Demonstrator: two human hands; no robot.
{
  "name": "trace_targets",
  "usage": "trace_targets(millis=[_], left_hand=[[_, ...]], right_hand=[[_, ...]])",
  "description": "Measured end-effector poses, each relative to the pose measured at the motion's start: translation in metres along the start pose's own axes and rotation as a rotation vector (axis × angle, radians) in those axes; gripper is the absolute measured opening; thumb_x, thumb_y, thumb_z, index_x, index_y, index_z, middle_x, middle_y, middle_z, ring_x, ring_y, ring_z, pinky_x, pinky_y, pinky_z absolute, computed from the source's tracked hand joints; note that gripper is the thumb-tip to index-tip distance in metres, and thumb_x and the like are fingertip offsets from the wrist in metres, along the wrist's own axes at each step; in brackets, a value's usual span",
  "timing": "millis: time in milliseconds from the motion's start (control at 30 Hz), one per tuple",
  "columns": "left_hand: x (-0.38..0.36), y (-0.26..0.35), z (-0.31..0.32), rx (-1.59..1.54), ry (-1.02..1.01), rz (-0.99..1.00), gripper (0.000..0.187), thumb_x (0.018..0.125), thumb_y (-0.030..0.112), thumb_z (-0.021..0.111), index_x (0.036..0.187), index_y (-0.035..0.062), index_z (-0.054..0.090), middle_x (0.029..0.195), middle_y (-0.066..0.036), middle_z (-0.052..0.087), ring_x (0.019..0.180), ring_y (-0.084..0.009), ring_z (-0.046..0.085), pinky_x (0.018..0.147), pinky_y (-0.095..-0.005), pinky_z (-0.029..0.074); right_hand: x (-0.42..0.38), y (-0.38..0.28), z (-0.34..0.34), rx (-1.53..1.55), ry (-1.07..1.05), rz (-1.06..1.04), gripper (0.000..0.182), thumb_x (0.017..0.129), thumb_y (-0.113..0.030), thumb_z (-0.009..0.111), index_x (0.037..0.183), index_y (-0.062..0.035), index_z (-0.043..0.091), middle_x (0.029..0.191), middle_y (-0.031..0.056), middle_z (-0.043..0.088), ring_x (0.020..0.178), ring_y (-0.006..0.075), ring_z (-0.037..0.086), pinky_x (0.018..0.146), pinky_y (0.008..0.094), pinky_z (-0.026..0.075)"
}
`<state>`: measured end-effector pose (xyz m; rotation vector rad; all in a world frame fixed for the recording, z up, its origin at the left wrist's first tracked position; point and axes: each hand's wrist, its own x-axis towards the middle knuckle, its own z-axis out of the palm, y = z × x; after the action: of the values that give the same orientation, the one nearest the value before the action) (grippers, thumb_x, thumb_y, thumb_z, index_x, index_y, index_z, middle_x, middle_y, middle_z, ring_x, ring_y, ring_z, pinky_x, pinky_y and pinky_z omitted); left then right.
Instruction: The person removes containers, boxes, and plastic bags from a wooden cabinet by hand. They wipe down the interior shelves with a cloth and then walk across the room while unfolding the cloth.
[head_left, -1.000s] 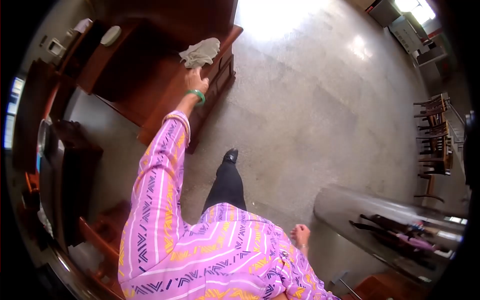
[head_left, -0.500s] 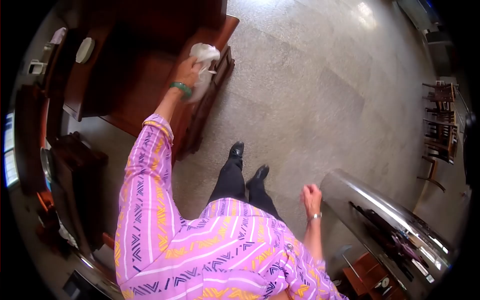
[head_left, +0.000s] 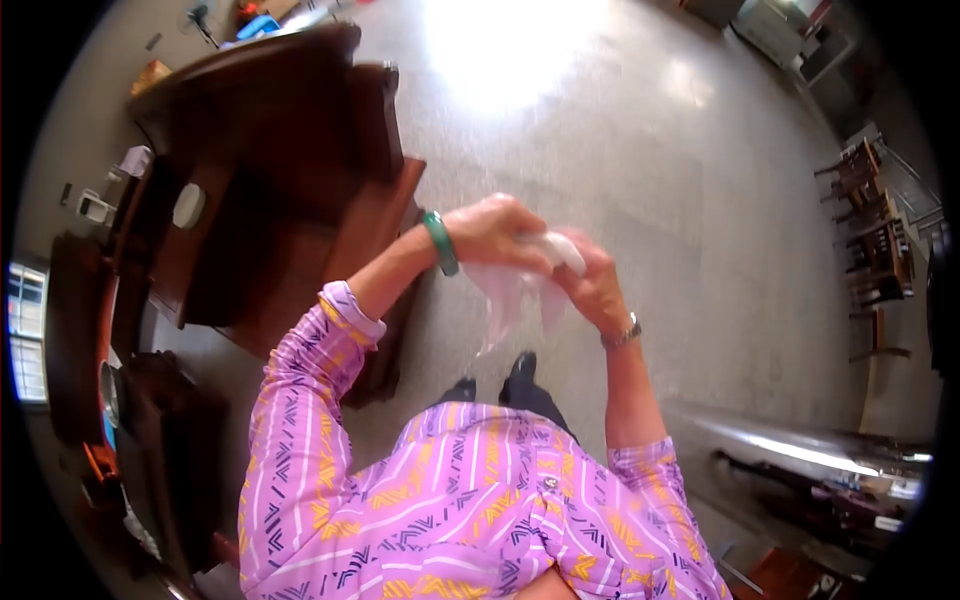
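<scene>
A thin white cloth (head_left: 505,295) is held up in front of my body, bunched at the top, its lower ends hanging loose above the floor. My left hand (head_left: 497,235), with a green bangle at the wrist, has its fingers closed on the left part of the bunch. On the other side, my right hand (head_left: 592,280), wearing a metal wristwatch, grips the right end. Motion blurs the fingers a little. Left of my hands stands a dark reddish-brown wooden bench (head_left: 385,225) with a seat and a high back.
A white oval object (head_left: 188,206) rests on the wooden furniture at the left. Wooden chairs (head_left: 878,245) stand along the far right. A shiny glass-like surface (head_left: 790,450) lies to my lower right. Grey floor (head_left: 700,250) stretches ahead.
My left hand has lifted the cloth off the wooden bench and brought it to the middle. My right hand has come up from my side and now grips the cloth too.
</scene>
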<state>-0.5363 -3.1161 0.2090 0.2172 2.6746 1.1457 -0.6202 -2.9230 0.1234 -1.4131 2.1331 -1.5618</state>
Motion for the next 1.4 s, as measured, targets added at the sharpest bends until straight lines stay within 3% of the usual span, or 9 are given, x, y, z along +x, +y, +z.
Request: trace_targets(millis=[67,267,400,467,567,800,1033,1233,1400], left_hand=[[0.022,0.007,-0.007,0.061,0.069,-0.004,0.034,0.072,0.033,0.067,0.088,0.0035,0.064,0.076,-0.013,0.062,0.07,-0.0207,0.061,0.064,-0.0342,0.048],[0.085,-0.002,-0.002,0.431,0.237,-0.038,0.022,0.073,0.03,0.065,0.08,0.0084,0.063,0.078,-0.011,0.06,0.072,-0.0298,0.06,0.067,-0.0407,0.047],[0.124,-0.023,-0.001,0.514,0.626,0.361,0.018,0.081,0.023,0.058,0.08,0.0053,0.061,0.075,-0.009,0.059,0.067,-0.0257,0.059,0.062,-0.0388,0.046],[0.145,-0.012,-0.008,-0.14,0.479,-0.007,0.023,0.086,0.024,0.054,0.08,0.0024,0.06,0.071,-0.011,0.058,0.061,-0.0192,0.056,0.056,-0.034,0.045],[0.178,-0.022,-0.017,-0.134,0.574,0.034,0.026,0.089,0.025,0.053,0.079,0.0008,0.057,0.064,-0.009,0.054,0.058,-0.0117,0.05,0.051,-0.0306,0.041],[0.227,-0.083,-0.073,-0.168,0.44,0.076,0.043,0.065,0.03,0.071,0.09,0.0012,0.052,0.081,-0.016,0.061,0.075,-0.0242,0.06,0.068,-0.0364,0.048],[0.322,-0.14,-0.141,-0.069,0.635,0.015,0.021,0.077,0.023,0.058,0.085,0.0037,0.059,0.077,-0.019,0.061,0.075,-0.0359,0.06,0.066,-0.0428,0.047],[0.363,-0.173,-0.197,0.123,0.571,0.128,0.022,0.081,0.027,0.055,0.077,0.0061,0.061,0.071,-0.015,0.06,0.071,-0.0324,0.06,0.063,-0.0419,0.047],[0.397,-0.207,-0.246,0.253,0.647,-0.016,0.017,0.077,0.023,0.061,0.084,0.0079,0.059,0.073,-0.012,0.06,0.072,-0.0321,0.06,0.064,-0.0422,0.047]], right_hand=[[0.001,-0.001,-0.035,-0.007,-0.11,0.288,0.018,0.081,-0.018,0.063,0.091,-0.002,0.061,0.075,0.006,0.061,0.064,0.0152,0.055,0.057,0.0278,0.044],[0.012,0.033,-0.098,0.047,0.096,0.285,0.011,0.088,-0.01,0.054,0.084,-0.0011,0.059,0.066,-0.0042,0.052,0.063,0.0046,0.045,0.055,0.0224,0.038],[0.026,0.054,-0.102,0.197,0.243,0.314,0.023,0.087,-0.018,0.059,0.071,-0.0004,0.056,0.06,-0.0058,0.046,0.056,0.0037,0.037,0.046,0.0229,0.032],[0.042,0.067,-0.107,0.188,0.224,0.329,0.025,0.087,-0.019,0.06,0.07,-0.0007,0.056,0.059,-0.0064,0.045,0.056,0.0035,0.037,0.045,0.0227,0.031],[0.072,0.091,-0.113,0.156,0.18,0.346,0.028,0.087,-0.022,0.06,0.069,-0.0013,0.055,0.059,-0.0075,0.043,0.055,0.0031,0.035,0.044,0.0223,0.03],[0.166,0.156,-0.129,0.235,0.28,0.349,0.008,0.083,-0.003,0.056,0.089,-0.001,0.061,0.074,-0.0046,0.054,0.067,0.0048,0.047,0.058,0.0198,0.039],[0.305,0.179,-0.095,0.129,0.084,0.23,0.06,0.072,-0.01,0.073,0.126,-0.008,0.046,0.119,0.0045,0.049,0.108,0.0141,0.048,0.08,0.0266,0.047],[0.379,0.222,-0.088,0.404,0.17,0.311,0.025,0.081,-0.006,0.064,0.105,-0.003,0.061,0.082,0.0019,0.063,0.071,0.0081,0.056,0.063,0.0217,0.046],[0.457,0.254,-0.096,0.066,0.171,0.103,0.018,0.081,0.003,0.055,0.097,-0.0001,0.062,0.082,0.0075,0.066,0.072,0.0089,0.059,0.06,0.0247,0.047]])
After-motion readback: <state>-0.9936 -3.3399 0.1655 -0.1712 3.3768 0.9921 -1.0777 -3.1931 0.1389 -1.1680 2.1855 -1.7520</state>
